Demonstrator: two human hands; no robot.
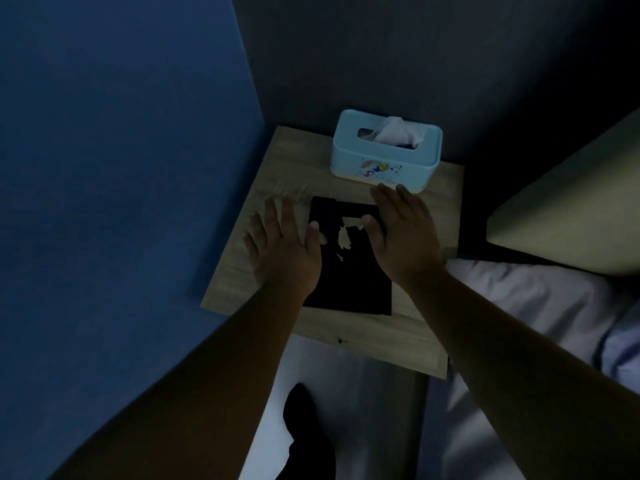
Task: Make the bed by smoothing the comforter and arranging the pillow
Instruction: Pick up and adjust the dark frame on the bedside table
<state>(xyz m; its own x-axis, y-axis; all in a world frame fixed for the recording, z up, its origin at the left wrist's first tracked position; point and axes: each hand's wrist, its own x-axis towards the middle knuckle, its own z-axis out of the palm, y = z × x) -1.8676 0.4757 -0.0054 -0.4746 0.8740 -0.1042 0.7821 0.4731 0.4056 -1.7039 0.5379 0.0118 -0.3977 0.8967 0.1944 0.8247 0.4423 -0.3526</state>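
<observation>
Below the fingers [273, 216] of both hands lies a wooden bedside surface [415, 337], not the bed. The left hand [280, 251] and the right hand [405, 233] are held palm down with fingers straight and spread, released and grasping nothing. Whether they touch the surface cannot be told in the dim light. A black flat sheet [349, 285] lies between and under the two hands. A light blue tissue box [384, 150] stands just beyond the right fingertips.

The white bedding [540, 299] lies to the right of the right fingers and nearer the person, beside the surface. Whether this part is pillow or comforter cannot be told. A padded headboard [571, 209] rises beyond it.

Judged step: no bed-making contact is in hand. The bedding appears creased and not yet smoothed.

The next move calls for turning right, carrying both hands over the bedding, and pressing flat palms outward along it.

Count: two hands, one surface, one tissue box, one black sheet, one headboard.
</observation>
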